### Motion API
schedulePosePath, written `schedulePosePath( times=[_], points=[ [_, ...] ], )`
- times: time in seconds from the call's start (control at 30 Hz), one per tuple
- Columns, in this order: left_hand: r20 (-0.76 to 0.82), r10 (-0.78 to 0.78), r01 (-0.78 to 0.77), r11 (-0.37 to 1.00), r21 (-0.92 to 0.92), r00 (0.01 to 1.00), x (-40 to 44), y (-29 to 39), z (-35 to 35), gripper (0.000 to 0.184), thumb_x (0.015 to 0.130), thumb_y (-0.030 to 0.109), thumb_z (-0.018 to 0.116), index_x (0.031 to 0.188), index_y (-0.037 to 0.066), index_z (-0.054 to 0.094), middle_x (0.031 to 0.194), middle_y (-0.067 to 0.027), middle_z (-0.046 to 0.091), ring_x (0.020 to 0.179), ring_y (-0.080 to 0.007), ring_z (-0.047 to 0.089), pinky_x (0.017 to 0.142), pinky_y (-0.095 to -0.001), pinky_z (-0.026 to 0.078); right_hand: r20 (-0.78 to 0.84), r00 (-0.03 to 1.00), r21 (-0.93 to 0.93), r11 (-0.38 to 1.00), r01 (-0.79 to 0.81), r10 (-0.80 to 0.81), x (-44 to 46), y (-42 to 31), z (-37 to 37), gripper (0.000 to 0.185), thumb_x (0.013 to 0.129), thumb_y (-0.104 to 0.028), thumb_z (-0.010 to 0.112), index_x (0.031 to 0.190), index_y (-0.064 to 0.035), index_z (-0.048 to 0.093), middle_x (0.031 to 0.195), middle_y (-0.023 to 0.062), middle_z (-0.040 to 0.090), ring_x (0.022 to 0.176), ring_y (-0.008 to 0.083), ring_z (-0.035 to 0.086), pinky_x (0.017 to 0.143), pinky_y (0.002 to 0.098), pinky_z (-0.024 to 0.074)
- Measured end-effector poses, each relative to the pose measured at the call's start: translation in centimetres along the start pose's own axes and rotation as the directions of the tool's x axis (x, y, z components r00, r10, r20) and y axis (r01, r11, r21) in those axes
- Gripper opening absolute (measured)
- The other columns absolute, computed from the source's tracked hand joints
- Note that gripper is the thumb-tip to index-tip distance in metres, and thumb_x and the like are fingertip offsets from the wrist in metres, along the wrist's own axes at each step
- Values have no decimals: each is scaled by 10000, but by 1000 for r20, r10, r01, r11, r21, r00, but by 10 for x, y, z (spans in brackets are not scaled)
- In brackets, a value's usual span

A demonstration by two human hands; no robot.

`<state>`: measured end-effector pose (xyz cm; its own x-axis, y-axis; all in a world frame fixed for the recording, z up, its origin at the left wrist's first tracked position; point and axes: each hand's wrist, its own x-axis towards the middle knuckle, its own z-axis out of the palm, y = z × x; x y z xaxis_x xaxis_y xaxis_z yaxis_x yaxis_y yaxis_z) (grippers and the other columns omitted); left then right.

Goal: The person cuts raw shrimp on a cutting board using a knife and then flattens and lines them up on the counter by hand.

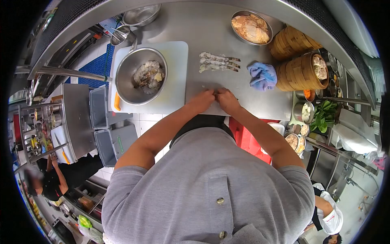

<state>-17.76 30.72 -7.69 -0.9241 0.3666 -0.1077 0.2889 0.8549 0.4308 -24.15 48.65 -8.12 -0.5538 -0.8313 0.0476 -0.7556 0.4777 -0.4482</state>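
My left hand (203,101) and my right hand (226,100) meet at the near edge of the steel counter (219,28), fingers pinched together. Between them is what looks like a shrimp, mostly hidden by the fingers; a dark tip like a tail shows beside my right hand. Just beyond, several straightened shrimp (219,62) lie side by side, dark tails pointing right. To the left, a steel bowl (122,91) of peeled shrimp (149,76) stands on a white cutting board (178,61). A crumpled blue cloth (263,76) lies right of the row.
An orange-handled knife (117,101) lies beside the bowl. At the back right is a bowl of raw meat (252,28), near bamboo steamers (298,73). Ingredient bowls and leafy greens (323,116) stand farther right. Two other people work at the lower left and lower right.
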Motion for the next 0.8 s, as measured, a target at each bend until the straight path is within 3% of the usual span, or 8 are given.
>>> schedulePosePath(
  times=[0.23, 0.33, 0.43, 0.53, 0.57, 0.63, 0.7, 0.8],
  points=[
    [27, 49, -51, 996, 78, 998, -2, 2, -6, 195, 886, 40, 573, 997, -25, 720, 1115, -177, 637, 1077, -382, 649, 935, -442, 564, -3, 1000, -25, 1000, 5, -5, 1, -6, -1, 114, 816, -48, 616, 873, -23, 710, 987, 149, 654, 1024, 339, 625, 956, 426, 505],
    [3, 3, -3, 999, -39, 1000, -2, 6, -8, 193, 890, 44, 580, 1001, -34, 718, 1135, -189, 646, 1085, -390, 650, 935, -453, 562, 40, 998, -133, 990, 49, -44, 0, -11, -10, 154, 866, -104, 622, 953, -40, 733, 1036, 140, 671, 1056, 304, 639, 961, 424, 515],
    [9, -32, 31, 997, 69, 999, -3, 5, -3, 194, 885, 63, 596, 1001, -29, 722, 1176, -193, 645, 1079, -399, 652, 923, -466, 562, 88, 996, -137, 990, 21, -9, 5, -7, -8, 166, 868, -124, 630, 964, -43, 739, 1045, 127, 685, 1084, 310, 636, 963, 422, 507],
    [-27, -72, 73, 996, 49, 997, -5, -11, 11, 195, 859, 92, 660, 1017, 0, 728, 1194, -163, 638, 1064, -381, 653, 937, -470, 547, 187, 980, -211, 977, -25, 66, 9, -6, -17, 154, 866, -161, 656, 956, -77, 749, 990, 95, 687, 1053, 312, 643, 969, 438, 496],
    [-132, -63, 51, 994, -92, 989, -15, -8, -1, 189, 844, 109, 692, 1003, 15, 733, 1183, -154, 639, 1048, -370, 652, 945, -466, 536, 185, 981, -222, 975, -21, 63, 6, -7, -22, 154, 866, -161, 656, 956, -77, 749, 990, 95, 687, 1053, 312, 643, 969, 438, 496],
    [-233, -78, 22, 972, -236, 969, -22, -1, -11, 188, 830, 126, 725, 989, 29, 739, 1172, -145, 641, 1032, -359, 651, 954, -461, 526, -84, 996, -96, 994, -44, 36, -8, -18, -29, 138, 856, -195, 686, 939, -111, 757, 946, 73, 683, 1000, 307, 655, 961, 461, 486],
    [-405, -33, -62, 973, -220, 914, -25, 0, -8, 171, 813, 131, 758, 956, 38, 746, 1074, -130, 663, 1007, -347, 644, 977, -448, 506, -94, 996, -65, 998, -8, 2, -10, -11, -20, 126, 857, -195, 688, 937, -127, 759, 935, 70, 678, 978, 303, 657, 950, 474, 484],
    [-339, -64, -37, 958, -284, 938, -16, -6, 8, 116, 826, 114, 743, 911, 35, 746, 998, -126, 678, 995, -346, 641, 992, -450, 497, -97, 994, -19, 999, 45, -47, -9, -3, -4, 121, 852, -183, 686, 933, -134, 760, 919, 71, 671, 957, 301, 659, 949, 481, 483]
  ],
)
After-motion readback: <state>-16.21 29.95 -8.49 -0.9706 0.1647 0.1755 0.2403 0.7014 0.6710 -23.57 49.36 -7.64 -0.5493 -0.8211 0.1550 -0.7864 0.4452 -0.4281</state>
